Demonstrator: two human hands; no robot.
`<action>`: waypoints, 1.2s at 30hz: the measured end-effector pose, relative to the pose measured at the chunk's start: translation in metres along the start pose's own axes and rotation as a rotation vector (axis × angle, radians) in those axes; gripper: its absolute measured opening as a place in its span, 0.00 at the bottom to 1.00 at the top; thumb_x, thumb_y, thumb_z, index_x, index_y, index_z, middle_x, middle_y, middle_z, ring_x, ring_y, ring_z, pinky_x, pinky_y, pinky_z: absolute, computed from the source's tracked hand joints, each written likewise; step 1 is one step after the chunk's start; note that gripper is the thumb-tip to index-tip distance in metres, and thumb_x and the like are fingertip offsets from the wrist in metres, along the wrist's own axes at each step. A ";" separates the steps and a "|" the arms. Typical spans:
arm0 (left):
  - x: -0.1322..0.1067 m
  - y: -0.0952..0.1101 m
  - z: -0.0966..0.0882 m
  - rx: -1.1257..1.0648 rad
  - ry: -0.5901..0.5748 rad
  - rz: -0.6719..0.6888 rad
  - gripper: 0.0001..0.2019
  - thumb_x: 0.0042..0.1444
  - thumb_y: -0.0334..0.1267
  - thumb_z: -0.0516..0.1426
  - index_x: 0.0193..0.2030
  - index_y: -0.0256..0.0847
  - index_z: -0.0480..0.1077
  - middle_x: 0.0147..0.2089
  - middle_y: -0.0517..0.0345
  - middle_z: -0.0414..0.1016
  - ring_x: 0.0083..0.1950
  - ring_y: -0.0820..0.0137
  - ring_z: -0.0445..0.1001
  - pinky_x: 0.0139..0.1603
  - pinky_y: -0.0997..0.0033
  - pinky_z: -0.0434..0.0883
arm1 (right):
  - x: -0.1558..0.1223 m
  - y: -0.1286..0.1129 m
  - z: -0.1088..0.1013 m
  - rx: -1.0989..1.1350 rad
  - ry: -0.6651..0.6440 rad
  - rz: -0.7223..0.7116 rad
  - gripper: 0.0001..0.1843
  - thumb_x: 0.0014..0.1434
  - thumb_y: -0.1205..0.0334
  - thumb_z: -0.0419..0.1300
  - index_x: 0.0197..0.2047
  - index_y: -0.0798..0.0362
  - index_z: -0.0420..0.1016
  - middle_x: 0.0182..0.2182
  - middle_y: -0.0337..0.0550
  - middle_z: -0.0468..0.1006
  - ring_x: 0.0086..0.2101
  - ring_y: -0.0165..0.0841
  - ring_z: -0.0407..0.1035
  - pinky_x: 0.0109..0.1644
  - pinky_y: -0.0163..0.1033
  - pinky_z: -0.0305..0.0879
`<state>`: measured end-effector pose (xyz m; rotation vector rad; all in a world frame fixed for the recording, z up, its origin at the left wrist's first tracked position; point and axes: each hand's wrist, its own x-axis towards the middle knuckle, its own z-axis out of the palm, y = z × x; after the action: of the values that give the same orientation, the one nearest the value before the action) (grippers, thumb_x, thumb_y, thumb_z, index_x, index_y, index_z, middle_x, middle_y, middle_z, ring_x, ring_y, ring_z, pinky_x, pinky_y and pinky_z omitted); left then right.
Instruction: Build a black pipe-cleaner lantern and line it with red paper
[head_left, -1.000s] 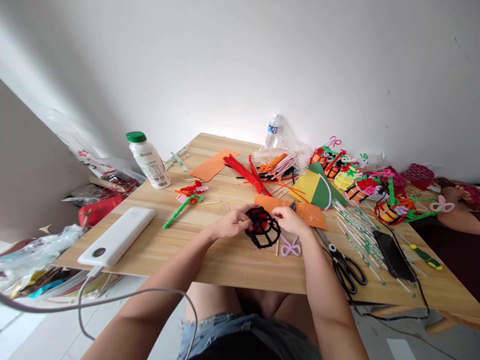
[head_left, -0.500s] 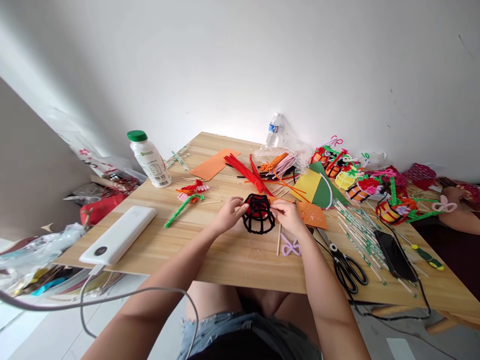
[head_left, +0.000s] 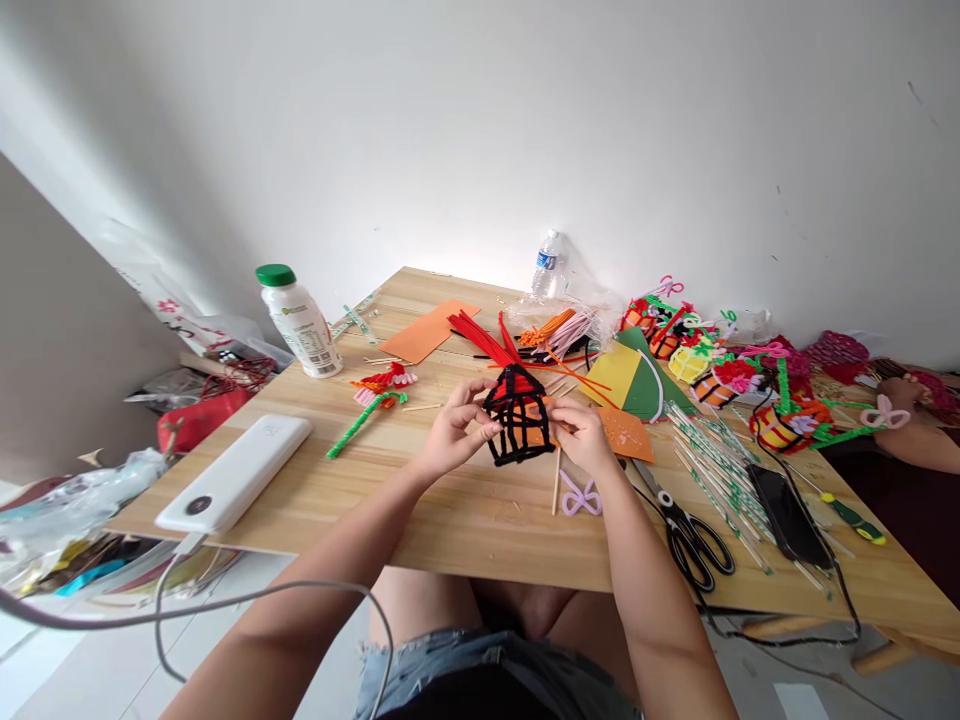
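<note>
Between both hands, a little above the table, is a black pipe-cleaner frame (head_left: 519, 458), shaped like a small open cage with a narrower top. My left hand (head_left: 459, 430) pinches its left side, and my right hand (head_left: 576, 432) pinches its right side. Red and orange show through its bars; I cannot tell whether any of that belongs to it. Right behind it lies a bundle of red pipe cleaners (head_left: 480, 338). Below my right hand rest a lilac pipe-cleaner bow (head_left: 580, 494) and a thin wooden stick (head_left: 556, 482).
Scissors (head_left: 694, 545), a phone (head_left: 789, 515), wrapped sticks (head_left: 724, 485) and a screwdriver (head_left: 855, 518) lie to the right. Finished-looking pipe-cleaner baskets (head_left: 784, 425) stand near another person's arm (head_left: 919, 440). A white power bank (head_left: 234, 475) and a green-capped bottle (head_left: 300, 325) are on the left.
The black frame has been tipped in my hands, so its bars now face me and its narrow end points up. Both hands still grip its sides.
</note>
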<state>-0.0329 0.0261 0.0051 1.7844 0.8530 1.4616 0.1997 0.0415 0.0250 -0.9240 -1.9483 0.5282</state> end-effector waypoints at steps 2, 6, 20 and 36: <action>-0.001 0.003 0.001 -0.058 -0.001 0.034 0.21 0.50 0.58 0.60 0.27 0.39 0.72 0.62 0.45 0.62 0.65 0.53 0.61 0.65 0.49 0.59 | -0.001 -0.003 -0.001 0.010 0.003 0.008 0.09 0.56 0.56 0.60 0.30 0.49 0.78 0.37 0.47 0.79 0.40 0.38 0.73 0.46 0.43 0.69; -0.001 -0.002 0.006 -0.331 0.190 -0.047 0.17 0.53 0.54 0.61 0.40 0.43 0.70 0.66 0.49 0.60 0.66 0.56 0.62 0.64 0.51 0.61 | -0.002 -0.006 -0.002 0.036 0.104 -0.017 0.09 0.56 0.55 0.61 0.29 0.49 0.78 0.37 0.48 0.80 0.40 0.39 0.73 0.45 0.44 0.70; 0.000 0.004 0.006 -0.740 0.001 -0.373 0.22 0.49 0.45 0.64 0.52 0.45 0.73 0.51 0.52 0.77 0.53 0.58 0.73 0.54 0.52 0.69 | -0.003 -0.009 0.016 0.068 0.086 0.060 0.11 0.57 0.53 0.60 0.31 0.49 0.80 0.32 0.46 0.77 0.36 0.38 0.71 0.45 0.44 0.69; 0.001 -0.005 0.001 -0.664 -0.018 -0.389 0.26 0.44 0.42 0.67 0.52 0.44 0.73 0.43 0.54 0.78 0.43 0.63 0.76 0.51 0.57 0.70 | 0.001 -0.006 0.033 0.454 0.203 0.377 0.14 0.43 0.51 0.70 0.31 0.50 0.80 0.41 0.45 0.78 0.41 0.39 0.73 0.45 0.44 0.72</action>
<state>-0.0317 0.0293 0.0012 1.0675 0.5661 1.2667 0.1688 0.0382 0.0126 -1.0019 -1.3926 1.0042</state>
